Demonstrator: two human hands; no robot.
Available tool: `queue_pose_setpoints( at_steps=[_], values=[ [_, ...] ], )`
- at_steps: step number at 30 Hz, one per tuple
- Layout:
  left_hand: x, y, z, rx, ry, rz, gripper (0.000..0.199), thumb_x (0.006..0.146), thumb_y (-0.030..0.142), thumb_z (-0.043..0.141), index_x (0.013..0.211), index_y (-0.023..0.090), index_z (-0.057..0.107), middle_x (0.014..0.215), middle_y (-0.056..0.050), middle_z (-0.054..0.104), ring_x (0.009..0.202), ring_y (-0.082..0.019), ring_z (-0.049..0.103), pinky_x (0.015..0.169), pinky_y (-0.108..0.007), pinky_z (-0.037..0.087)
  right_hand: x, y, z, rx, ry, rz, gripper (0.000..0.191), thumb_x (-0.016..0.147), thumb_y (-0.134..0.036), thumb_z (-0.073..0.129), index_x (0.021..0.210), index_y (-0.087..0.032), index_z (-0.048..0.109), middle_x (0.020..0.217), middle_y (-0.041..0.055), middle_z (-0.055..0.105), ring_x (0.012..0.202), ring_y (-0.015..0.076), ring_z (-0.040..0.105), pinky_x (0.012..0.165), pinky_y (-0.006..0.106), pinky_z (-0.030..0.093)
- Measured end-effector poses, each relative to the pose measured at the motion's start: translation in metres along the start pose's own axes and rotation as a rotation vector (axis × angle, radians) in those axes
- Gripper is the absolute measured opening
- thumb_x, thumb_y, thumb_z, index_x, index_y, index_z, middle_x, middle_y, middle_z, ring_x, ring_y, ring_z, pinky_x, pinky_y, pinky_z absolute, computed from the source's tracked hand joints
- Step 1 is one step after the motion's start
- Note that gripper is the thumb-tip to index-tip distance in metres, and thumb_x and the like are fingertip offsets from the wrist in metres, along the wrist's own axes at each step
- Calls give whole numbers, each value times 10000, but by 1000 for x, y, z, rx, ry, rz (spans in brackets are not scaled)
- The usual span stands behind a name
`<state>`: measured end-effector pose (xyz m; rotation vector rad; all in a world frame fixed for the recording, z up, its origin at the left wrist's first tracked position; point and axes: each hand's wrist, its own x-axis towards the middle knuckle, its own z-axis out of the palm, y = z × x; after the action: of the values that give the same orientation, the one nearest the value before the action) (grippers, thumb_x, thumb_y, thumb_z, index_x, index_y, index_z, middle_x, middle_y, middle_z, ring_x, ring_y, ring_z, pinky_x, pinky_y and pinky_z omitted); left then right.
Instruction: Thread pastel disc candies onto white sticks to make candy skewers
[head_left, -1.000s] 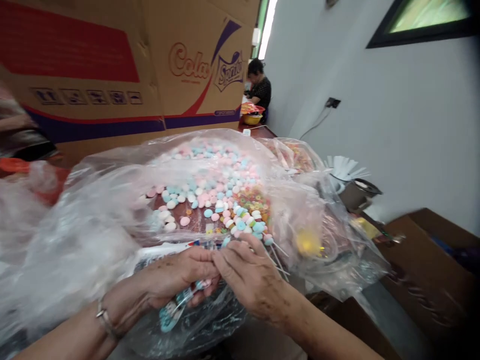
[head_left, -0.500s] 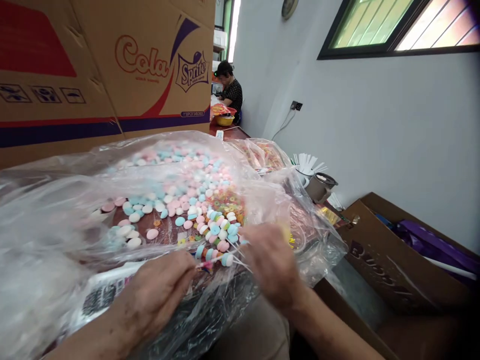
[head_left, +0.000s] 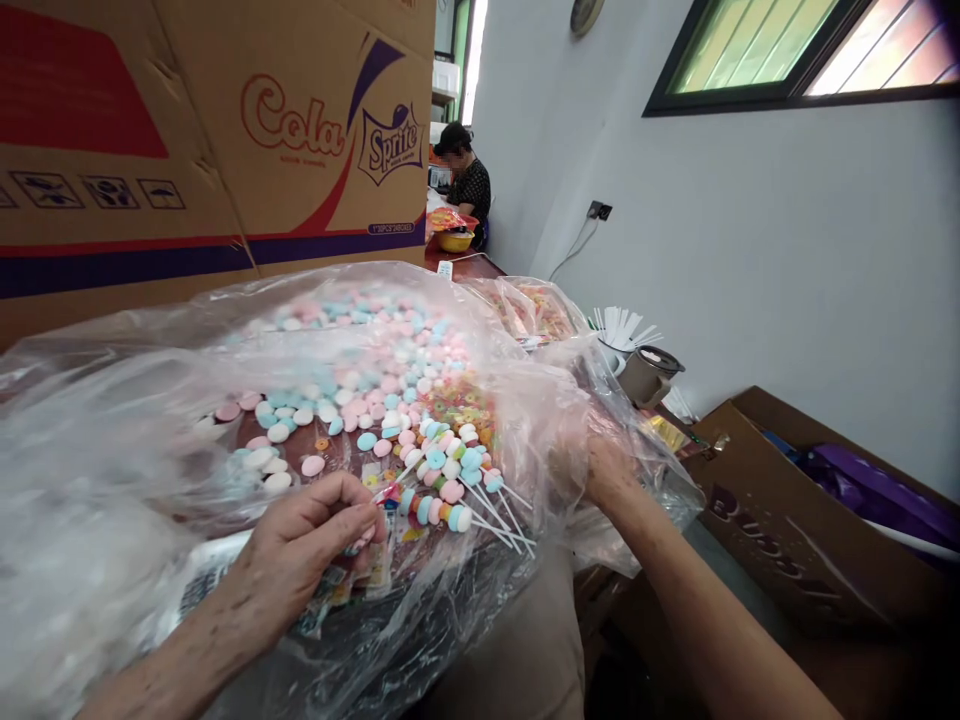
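My left hand [head_left: 319, 530] is closed at the front of the table, thumb against curled fingers. It pinches a thin white stick [head_left: 405, 470] with a small pink and blue piece near the fingertips. Just right of it lies a candy skewer [head_left: 435, 510] threaded with pastel discs and gummy rings. Several more skewers are heaped behind it, their white sticks [head_left: 499, 520] pointing to the front right. My right hand [head_left: 581, 465] reaches under the clear plastic bag [head_left: 532, 420]; film covers its fingers. Loose pink, blue and white candies [head_left: 367, 405] spread behind, beside small gummy rings [head_left: 461, 405].
A large cardboard box [head_left: 300, 200] stands at the back left. White paper sticks [head_left: 622, 328] fill a cup near a grey lidded mug [head_left: 649, 375]. An open carton [head_left: 780, 530] is at the right. A person [head_left: 469, 185] sits at the far end.
My right hand has left the stick and moved right, under the plastic bag. The left hand has shifted slightly left and up, still pinching the stick.
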<state>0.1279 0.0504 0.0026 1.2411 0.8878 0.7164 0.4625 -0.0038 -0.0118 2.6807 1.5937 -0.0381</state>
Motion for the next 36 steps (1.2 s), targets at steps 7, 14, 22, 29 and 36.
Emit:
queue_pose_setpoints(
  at_steps=[7,14,22,29,36],
  values=[
    [-2,3,-1,-137,19,-81,340,684,414,808,619,173,578,551,25,641,473,-91,520,464,-178,392,-4,28,1,140,209,-9,246,903,-209,476,955,-182,714,848,92,730,761,217,654,635,288,415],
    [-4,0,5,-275,-37,-72,272,731,344,785,661,170,588,634,9,691,485,-91,553,475,-186,410,-19,45,-3,412,673,123,299,917,-332,430,896,-179,686,827,74,689,753,212,615,665,305,441],
    [-12,1,32,-348,-141,-91,278,724,354,770,683,160,574,647,-27,702,453,-98,577,449,-188,428,-71,-83,-9,1052,548,-455,108,874,-249,623,824,-224,715,751,2,702,664,151,629,624,253,497],
    [-9,-7,32,-402,-43,-112,298,739,378,773,805,160,581,628,-2,673,445,-95,571,417,-169,403,-85,-143,1,1256,226,-662,262,877,-141,529,624,-189,578,620,-31,568,579,101,538,553,197,438],
    [-8,-9,33,-412,74,-37,249,714,334,785,769,162,614,574,47,617,443,-76,549,429,-160,416,-80,-142,5,1071,250,-725,229,892,-109,511,707,-188,620,665,-15,595,635,122,576,603,222,456]
  ],
)
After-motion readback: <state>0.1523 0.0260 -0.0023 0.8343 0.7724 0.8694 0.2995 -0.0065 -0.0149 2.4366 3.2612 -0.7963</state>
